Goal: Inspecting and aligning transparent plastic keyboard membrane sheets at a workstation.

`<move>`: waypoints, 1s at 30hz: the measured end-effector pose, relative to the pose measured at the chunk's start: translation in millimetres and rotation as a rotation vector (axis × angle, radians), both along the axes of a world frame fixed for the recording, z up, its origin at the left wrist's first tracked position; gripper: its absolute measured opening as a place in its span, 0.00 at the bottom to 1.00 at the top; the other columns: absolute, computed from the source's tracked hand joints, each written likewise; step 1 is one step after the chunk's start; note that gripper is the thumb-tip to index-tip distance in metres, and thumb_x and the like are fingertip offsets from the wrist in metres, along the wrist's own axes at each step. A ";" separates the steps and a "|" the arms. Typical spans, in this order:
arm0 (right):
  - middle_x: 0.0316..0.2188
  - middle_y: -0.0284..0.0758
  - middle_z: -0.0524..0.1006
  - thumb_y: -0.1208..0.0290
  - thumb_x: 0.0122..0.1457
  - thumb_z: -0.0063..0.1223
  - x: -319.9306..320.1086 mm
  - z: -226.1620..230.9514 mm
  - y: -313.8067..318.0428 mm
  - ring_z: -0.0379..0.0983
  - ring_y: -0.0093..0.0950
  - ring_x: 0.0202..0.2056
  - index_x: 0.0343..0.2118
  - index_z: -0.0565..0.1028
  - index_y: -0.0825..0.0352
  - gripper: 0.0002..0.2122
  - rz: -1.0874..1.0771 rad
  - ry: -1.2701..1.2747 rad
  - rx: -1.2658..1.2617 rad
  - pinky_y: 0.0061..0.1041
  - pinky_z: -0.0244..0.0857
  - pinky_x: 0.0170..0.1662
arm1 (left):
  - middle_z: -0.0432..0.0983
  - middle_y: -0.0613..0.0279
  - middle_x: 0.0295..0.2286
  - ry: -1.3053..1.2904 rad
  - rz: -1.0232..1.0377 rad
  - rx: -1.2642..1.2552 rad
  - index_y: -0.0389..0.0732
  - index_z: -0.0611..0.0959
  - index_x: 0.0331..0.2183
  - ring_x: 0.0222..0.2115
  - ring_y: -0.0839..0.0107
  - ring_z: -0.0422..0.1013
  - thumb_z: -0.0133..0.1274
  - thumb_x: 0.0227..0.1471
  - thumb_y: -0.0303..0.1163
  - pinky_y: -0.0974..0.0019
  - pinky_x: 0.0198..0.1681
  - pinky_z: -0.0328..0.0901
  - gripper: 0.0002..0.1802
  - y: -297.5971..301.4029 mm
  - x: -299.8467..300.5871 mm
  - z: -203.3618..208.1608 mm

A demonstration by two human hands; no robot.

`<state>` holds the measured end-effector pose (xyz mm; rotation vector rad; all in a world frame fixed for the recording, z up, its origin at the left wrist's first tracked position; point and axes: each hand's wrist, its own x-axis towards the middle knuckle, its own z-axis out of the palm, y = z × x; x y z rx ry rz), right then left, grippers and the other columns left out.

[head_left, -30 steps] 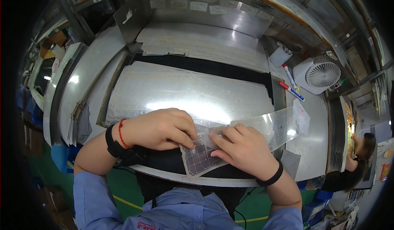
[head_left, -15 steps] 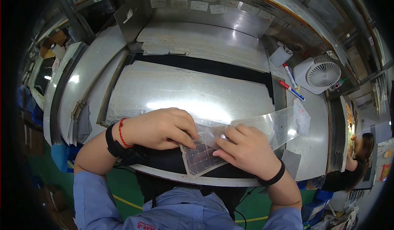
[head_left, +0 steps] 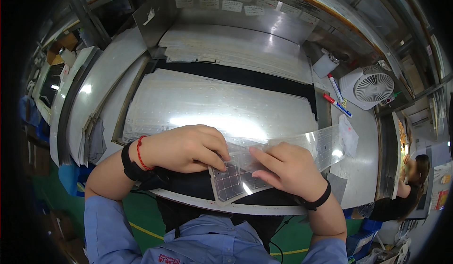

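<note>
Near the table's front edge lies a small panel with a dark gridded face [head_left: 232, 183], like a solar panel, tilted and pale-rimmed. My left hand [head_left: 191, 146] pinches its upper left corner between thumb and fingers. A clear plastic sheet [head_left: 323, 144] crosses the panel's upper part and stretches right, bent and lifted off the table. Over this sheet is my right hand [head_left: 293, 169], its thumb and index finger apart, the index tip at the sheet. The curled fingers behind are partly hidden.
A stack of large clear dotted sheets [head_left: 222, 103] lies before me on a black mat [head_left: 240, 74]; more sheets [head_left: 231, 47] lie behind. On the right are markers [head_left: 337, 104], a white fan [head_left: 370, 87], a bottle [head_left: 325, 65] and a crumpled cloth [head_left: 348, 134]. Another person [head_left: 417, 184] sits at far right.
My right hand has shifted slightly right, and its thumb and index finger have spread from a closer grip on the clear sheet. My left hand stays at the panel's corner.
</note>
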<state>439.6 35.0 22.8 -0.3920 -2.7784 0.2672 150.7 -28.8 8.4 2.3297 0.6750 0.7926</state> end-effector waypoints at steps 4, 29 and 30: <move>0.21 0.31 0.68 0.58 0.49 0.66 0.4 3.5 3.9 0.69 0.31 0.24 0.23 0.75 0.61 0.13 0.099 0.025 -0.036 0.28 0.63 0.27 | 0.78 0.59 0.38 0.001 -0.002 -0.013 0.40 0.86 0.35 0.42 0.59 0.74 0.61 0.41 0.20 0.60 0.45 0.69 0.14 0.1 -0.3 0.5; 0.21 0.29 0.70 0.47 0.46 0.66 12.0 9.9 0.7 0.71 0.30 0.24 0.44 0.80 0.60 0.26 0.136 -0.106 -0.079 0.28 0.65 0.27 | 0.82 0.62 0.40 0.022 0.119 -0.040 0.45 0.87 0.38 0.43 0.63 0.77 0.62 0.44 0.22 0.65 0.43 0.73 0.15 -3.8 -4.0 5.3; 0.21 0.29 0.70 0.47 0.45 0.67 12.0 9.3 0.3 0.71 0.29 0.24 0.44 0.80 0.60 0.26 0.139 -0.112 -0.071 0.28 0.65 0.27 | 0.82 0.62 0.40 0.017 0.121 -0.044 0.45 0.86 0.38 0.43 0.63 0.77 0.62 0.44 0.22 0.65 0.43 0.73 0.15 -4.1 -4.2 5.1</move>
